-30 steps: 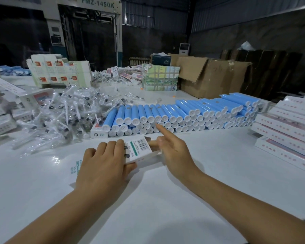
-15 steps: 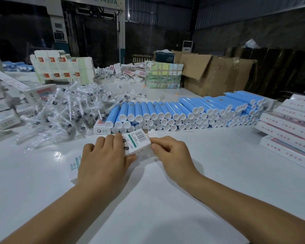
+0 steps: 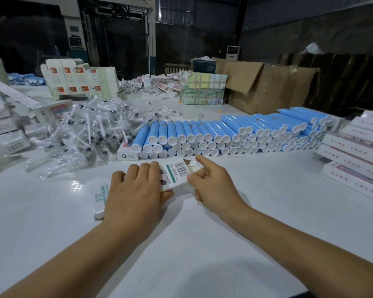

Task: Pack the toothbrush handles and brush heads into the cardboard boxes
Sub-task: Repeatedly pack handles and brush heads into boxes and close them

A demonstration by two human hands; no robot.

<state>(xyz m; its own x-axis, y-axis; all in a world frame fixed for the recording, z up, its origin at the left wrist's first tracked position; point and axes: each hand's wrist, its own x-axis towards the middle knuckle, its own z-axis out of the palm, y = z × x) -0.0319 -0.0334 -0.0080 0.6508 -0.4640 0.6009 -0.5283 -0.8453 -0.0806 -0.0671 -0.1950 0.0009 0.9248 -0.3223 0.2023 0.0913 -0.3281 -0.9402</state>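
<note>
While a white surface [image 3: 52, 211] fills the view from a head-worn camera, two bare forearms reach in from 6 o'clock toward a small white cardboard box [image 3: 177, 174] lying just past the centre. The left hand [image 3: 136, 190] lies over the box's left part, fingers curled across its top and thumb tucked under the near edge, so its grip is wrapped round the box. The right hand [image 3: 211, 186] sits at the box's right end, where a small flap stands open; its forefinger points forward, the other fingers are curled, and whether its grip pinches the flap cannot be told. The box top shows a barcode and a green stripe. Beyond the hands, toward 12 and 1 o'clock, blue toothbrush handles [image 3: 235, 136] with white end caps lie stacked in a long row. At 10 o'clock is a loose heap of brush heads [image 3: 88, 134] in clear wrappers. At 3 o'clock, flat white boxes [image 3: 353, 160] are piled. Large brown cartons [image 3: 267, 87] stand far off at 1 o'clock.
</note>
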